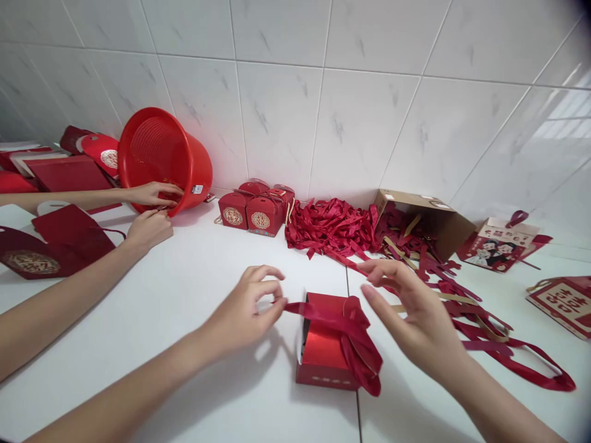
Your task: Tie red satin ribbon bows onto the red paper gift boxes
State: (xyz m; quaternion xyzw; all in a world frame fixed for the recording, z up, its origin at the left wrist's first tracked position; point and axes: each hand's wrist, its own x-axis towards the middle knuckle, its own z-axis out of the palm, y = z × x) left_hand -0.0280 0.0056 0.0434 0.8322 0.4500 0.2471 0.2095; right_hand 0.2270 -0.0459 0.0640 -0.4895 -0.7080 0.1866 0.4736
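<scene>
On the white table in front of me stands a small red gift box, with a dark red ribbon lying across its top. The ribbon gathers into a bow with loops hanging down the box's right side. My left hand, left of the box, pinches one end of the ribbon between thumb and fingertips and holds it out sideways. Just right of the bow is my right hand, fingers apart and curved, with nothing seen between them. The box's left side is partly open, its inside too dark to make out.
A co-worker's hands are at a tipped red basket on the left, near flat red cartons. By the wall are red boxes, a ribbon heap and a cardboard box spilling ribbons. Decorated boxes stand right.
</scene>
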